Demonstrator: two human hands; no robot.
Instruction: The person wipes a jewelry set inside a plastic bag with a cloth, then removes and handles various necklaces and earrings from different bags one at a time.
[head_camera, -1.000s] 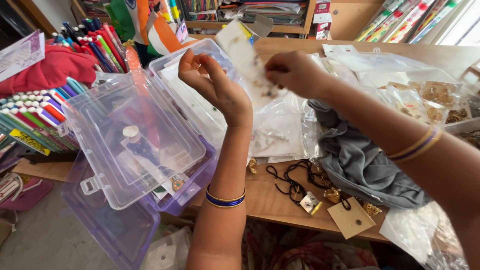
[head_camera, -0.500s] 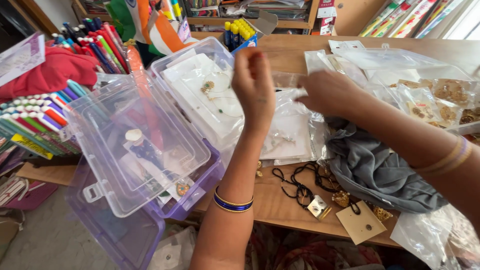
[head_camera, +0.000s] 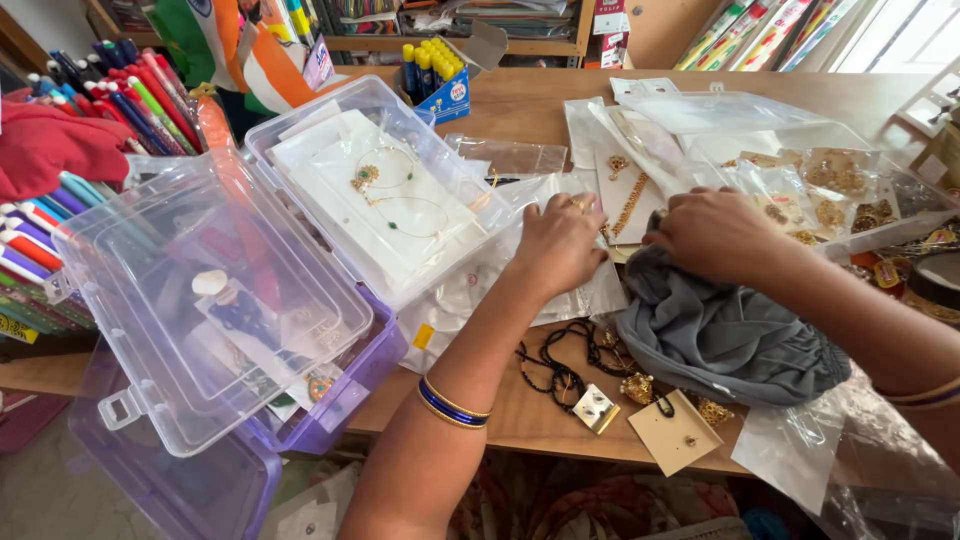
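My left hand (head_camera: 557, 240) rests knuckles-up on a pile of clear plastic packets (head_camera: 560, 200) in the middle of the wooden table, its fingers curled onto the packets. My right hand (head_camera: 712, 232) lies next to it, fingers pressed onto a packet holding a card with a gold chain (head_camera: 628, 205), just above a grey cloth (head_camera: 720, 335). An open clear plastic box (head_camera: 385, 195) with white cards of jewellery stands to the left of my left hand.
A second clear box (head_camera: 200, 310) sits on a purple box at the table's left edge. Black beaded necklaces (head_camera: 560, 370), gold pendants and a tan card (head_camera: 680, 432) lie near the front edge. Pens (head_camera: 110, 90) stand at left; more jewellery packets (head_camera: 830, 190) at right.
Both hands have come down from holding a packet up in the air and now lie on the packets on the table. The camera has tilted toward the table.
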